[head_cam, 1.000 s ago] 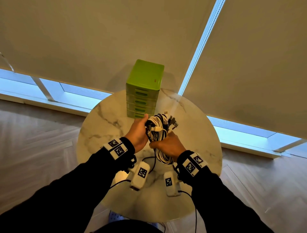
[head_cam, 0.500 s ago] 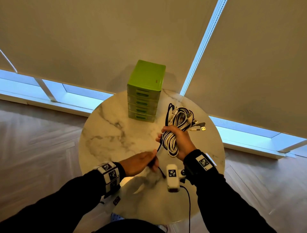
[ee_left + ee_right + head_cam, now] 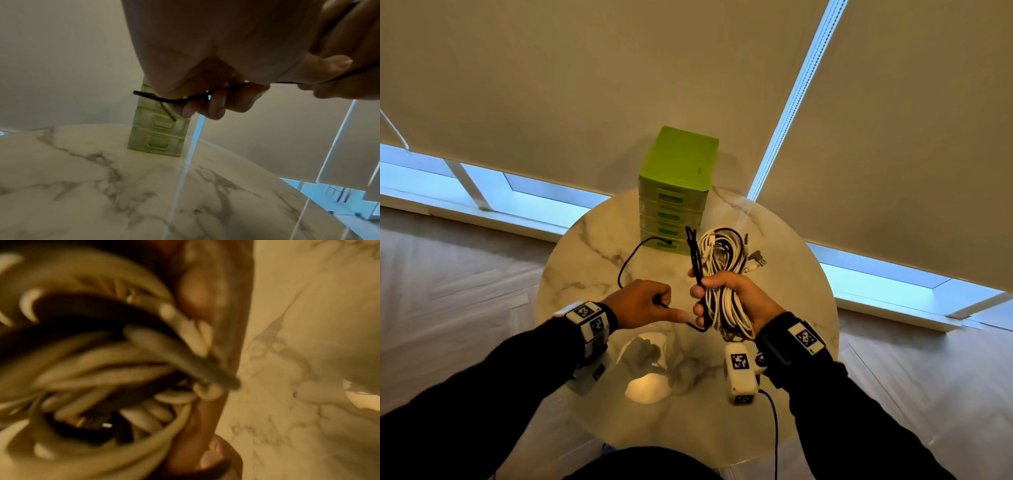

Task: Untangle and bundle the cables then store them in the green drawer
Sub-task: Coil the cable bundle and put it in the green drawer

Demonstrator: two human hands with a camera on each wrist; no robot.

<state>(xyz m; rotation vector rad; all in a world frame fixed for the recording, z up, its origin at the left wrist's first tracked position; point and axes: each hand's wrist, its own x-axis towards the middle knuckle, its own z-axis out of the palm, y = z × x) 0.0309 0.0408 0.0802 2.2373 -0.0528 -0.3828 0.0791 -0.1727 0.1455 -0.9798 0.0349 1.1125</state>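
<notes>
My right hand point(image 3: 726, 298) grips a coiled bundle of white and black cables point(image 3: 722, 260) above the marble table; the bundle fills the blurred right wrist view point(image 3: 98, 363). A thin black cable point(image 3: 630, 260) runs loose from the bundle, loops left over the table and ends near the drawer unit. My left hand point(image 3: 650, 303) pinches this black cable point(image 3: 185, 97) just left of the bundle. The green drawer unit point(image 3: 678, 192), with several drawers all closed, stands at the table's far edge point(image 3: 158, 129).
The round marble table point(image 3: 599, 274) is small, with wood floor all around. Roller blinds and low windows lie behind the drawer unit. Loose plugs point(image 3: 756, 260) stick out of the bundle to the right.
My left hand let go of the bundle, dropped toward me, then rose back beside it pinching the black cable. The loose black end now loops out to the left toward the drawers.
</notes>
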